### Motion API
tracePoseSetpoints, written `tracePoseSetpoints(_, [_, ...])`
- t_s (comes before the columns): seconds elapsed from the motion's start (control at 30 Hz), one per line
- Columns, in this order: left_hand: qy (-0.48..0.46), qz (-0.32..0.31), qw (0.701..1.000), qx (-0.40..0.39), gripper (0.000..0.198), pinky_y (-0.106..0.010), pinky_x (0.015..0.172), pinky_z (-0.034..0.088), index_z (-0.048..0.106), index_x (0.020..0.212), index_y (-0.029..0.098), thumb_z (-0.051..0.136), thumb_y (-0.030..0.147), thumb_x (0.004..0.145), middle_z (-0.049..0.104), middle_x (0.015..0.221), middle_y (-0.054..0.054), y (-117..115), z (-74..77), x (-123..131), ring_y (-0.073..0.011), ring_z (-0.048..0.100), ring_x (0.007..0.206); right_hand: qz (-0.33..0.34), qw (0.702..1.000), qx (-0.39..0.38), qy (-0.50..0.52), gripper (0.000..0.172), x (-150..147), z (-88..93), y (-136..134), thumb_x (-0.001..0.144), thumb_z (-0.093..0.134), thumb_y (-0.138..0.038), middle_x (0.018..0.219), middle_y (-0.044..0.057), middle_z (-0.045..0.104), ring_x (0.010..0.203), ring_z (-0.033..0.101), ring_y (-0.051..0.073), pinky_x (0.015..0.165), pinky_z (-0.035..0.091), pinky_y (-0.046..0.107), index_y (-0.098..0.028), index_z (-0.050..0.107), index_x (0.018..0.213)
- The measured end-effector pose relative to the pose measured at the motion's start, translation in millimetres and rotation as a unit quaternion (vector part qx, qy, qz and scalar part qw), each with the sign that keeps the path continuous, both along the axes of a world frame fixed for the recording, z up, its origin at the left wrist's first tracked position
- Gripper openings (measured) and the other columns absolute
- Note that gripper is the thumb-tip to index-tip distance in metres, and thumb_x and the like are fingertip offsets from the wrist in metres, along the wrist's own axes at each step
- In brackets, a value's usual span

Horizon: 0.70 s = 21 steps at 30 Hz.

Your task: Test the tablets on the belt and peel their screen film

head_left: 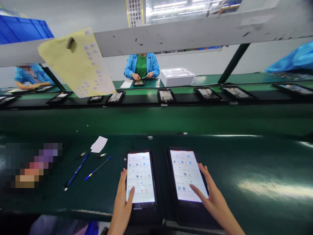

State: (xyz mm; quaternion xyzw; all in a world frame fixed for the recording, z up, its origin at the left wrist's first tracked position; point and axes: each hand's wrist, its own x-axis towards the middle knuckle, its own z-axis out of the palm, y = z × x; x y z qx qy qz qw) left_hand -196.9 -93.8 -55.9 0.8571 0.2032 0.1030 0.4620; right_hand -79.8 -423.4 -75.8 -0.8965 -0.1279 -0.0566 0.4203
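Note:
Two tablets with lit screens full of app icons lie side by side on the green bench. My left hand [123, 194] rests along the left edge of the left tablet [140, 176], its thumb over the lower part of the screen. At the right edge of the right tablet [187, 173] is my right hand [210, 192], with the thumb reaching across the lower screen. Fingers of both hands are spread, and neither hand grips its tablet. Whether the thumbs touch the glass, I cannot tell.
Left of the tablets lie a blue pen [76, 173], a thinner pen [97, 169] and white paper slips [99, 144]. Opened devices [166, 95] line the belt beyond. A co-worker [141, 67] sits opposite near a white box [177, 77]. A yellow sheet [75, 62] hangs from the beam.

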Motion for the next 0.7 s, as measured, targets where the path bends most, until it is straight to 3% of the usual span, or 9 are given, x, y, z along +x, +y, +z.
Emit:
tracePoseSetpoints(0.17, [-0.010, -0.005, 0.999, -0.030, 0.059, -0.045, 0.130, 0.007, 0.025, 0.157, 0.028, 0.035, 0.050, 0.103, 0.026, 0.165, -0.001, 3, -0.2, -4, -0.0188, 0.016, 0.155, -0.009, 0.998, -0.052, -0.030, 0.082, 2, -5.7, 2, 0.093, 0.049, -0.072, 0.159, 0.014, 0.034, 0.148, 0.026, 0.041, 0.111, 0.035, 0.070, -0.027, 0.025, 0.157])
tracePoseSetpoints(0.4, [-0.030, 0.001, 0.996, -0.083, 0.059, -0.040, 0.130, 0.007, 0.028, 0.157, 0.024, 0.038, 0.046, 0.103, 0.028, 0.165, -0.003, 3, 3.2, -7, -0.0178, 0.020, 0.153, -0.020, 0.998, -0.064, -0.021, 0.082, -1, -1.2, 6, 0.092, 0.046, -0.075, 0.158, 0.014, 0.035, 0.147, 0.030, 0.040, 0.110, 0.038, 0.069, -0.027, 0.029, 0.156])
tracePoseSetpoints(0.7, [0.001, 0.000, 0.999, -0.052, 0.063, -0.041, 0.129, 0.005, 0.022, 0.160, 0.022, 0.037, 0.046, 0.104, 0.018, 0.168, -0.003, 2, 3.3, -9, -0.0186, 0.012, 0.155, -0.042, 0.999, -0.026, 0.000, 0.084, 1, 6.2, 8, 0.090, 0.048, -0.076, 0.155, 0.016, 0.040, 0.144, 0.034, 0.041, 0.110, 0.041, 0.065, -0.020, 0.037, 0.152])
